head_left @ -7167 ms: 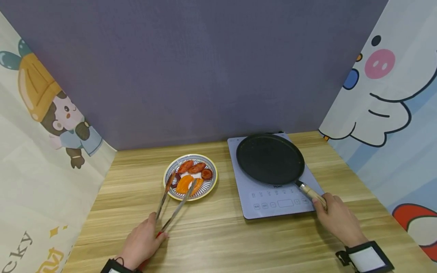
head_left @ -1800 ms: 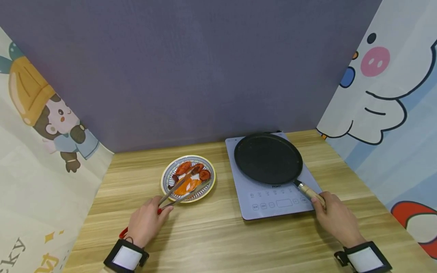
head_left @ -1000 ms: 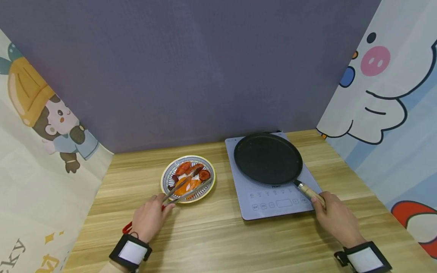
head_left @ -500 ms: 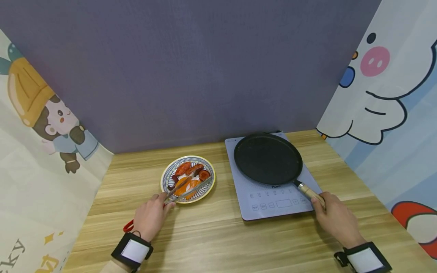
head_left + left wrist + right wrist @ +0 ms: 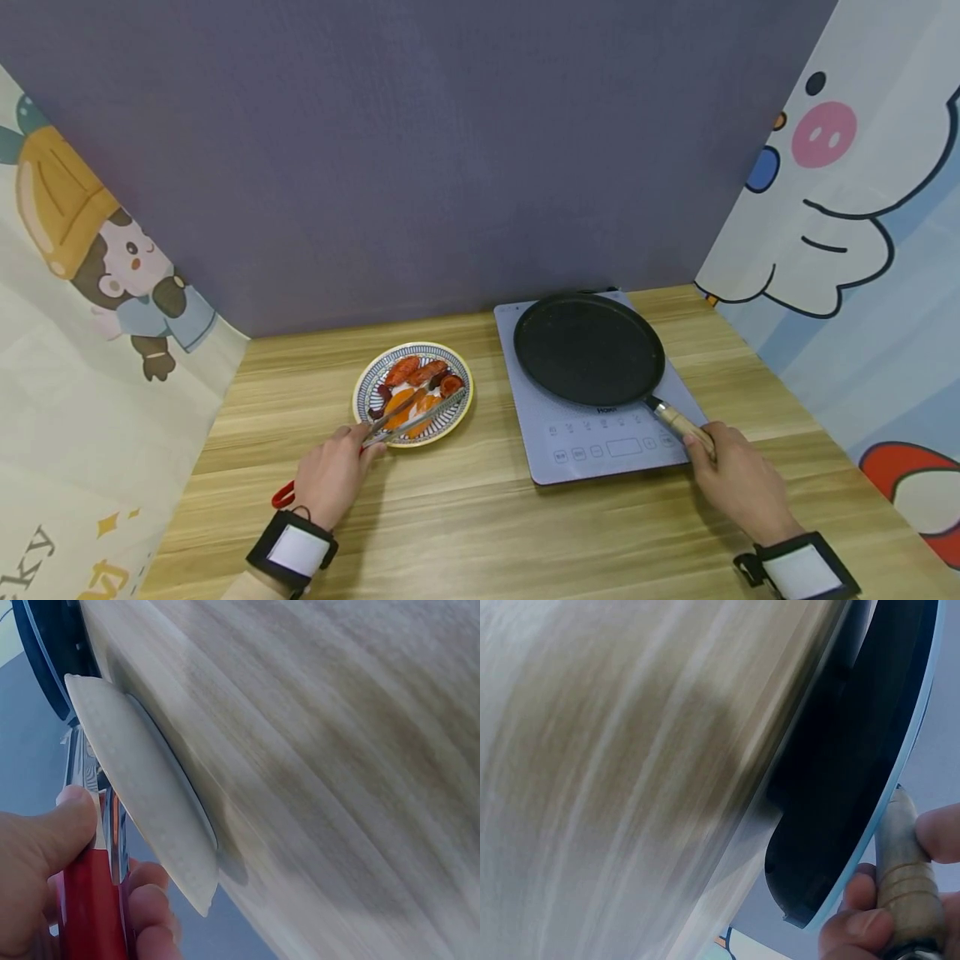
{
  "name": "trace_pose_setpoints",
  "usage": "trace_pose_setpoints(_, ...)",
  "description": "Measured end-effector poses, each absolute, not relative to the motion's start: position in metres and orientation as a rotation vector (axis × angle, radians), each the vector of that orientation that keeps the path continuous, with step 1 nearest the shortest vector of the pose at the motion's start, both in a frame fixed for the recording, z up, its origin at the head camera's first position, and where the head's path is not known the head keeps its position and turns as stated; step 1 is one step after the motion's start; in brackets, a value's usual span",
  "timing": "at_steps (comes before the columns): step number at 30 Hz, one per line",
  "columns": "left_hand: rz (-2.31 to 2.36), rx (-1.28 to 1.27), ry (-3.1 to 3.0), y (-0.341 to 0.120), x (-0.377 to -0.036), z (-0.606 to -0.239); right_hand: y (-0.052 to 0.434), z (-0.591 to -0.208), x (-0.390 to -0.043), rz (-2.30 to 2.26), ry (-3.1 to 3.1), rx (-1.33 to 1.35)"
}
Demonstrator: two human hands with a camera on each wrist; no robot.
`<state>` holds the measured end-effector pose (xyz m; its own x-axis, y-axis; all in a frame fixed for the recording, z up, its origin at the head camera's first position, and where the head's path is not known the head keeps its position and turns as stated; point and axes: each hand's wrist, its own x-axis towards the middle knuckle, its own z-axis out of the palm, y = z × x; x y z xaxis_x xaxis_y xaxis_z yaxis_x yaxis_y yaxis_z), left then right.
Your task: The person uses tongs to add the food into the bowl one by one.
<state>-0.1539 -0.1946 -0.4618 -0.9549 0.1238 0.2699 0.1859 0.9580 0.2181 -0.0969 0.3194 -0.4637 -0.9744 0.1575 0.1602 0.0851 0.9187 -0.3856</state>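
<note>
Between hands (image 5: 330,473): plate (image 5: 365,386), pan (image 5: 588,348).

The right hand (image 5: 885,922) grips the wooden pan handle (image 5: 898,862) beside the cooker's edge (image 5: 832,847), over the table (image 5: 615,765).

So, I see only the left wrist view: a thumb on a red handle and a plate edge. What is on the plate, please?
Observer: The plate holds reddish and orange food pieces; the tongs reach in over them.
Operator: And what does the right hand do?
Observer: The right hand grips the wooden handle of a black pan.
Operator: Where does the pan stand?
Observer: On a grey induction cooker, right of the plate. The pan has no food in it.
</note>
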Motion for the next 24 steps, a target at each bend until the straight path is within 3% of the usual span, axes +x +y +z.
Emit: trace_pose_setpoints(24, -0.374, -0.234, -2.817, -0.1941, -0.1531, -0.4648, 0.3197, -0.4633, -0.0973, 0.557, -2.9, -0.186)
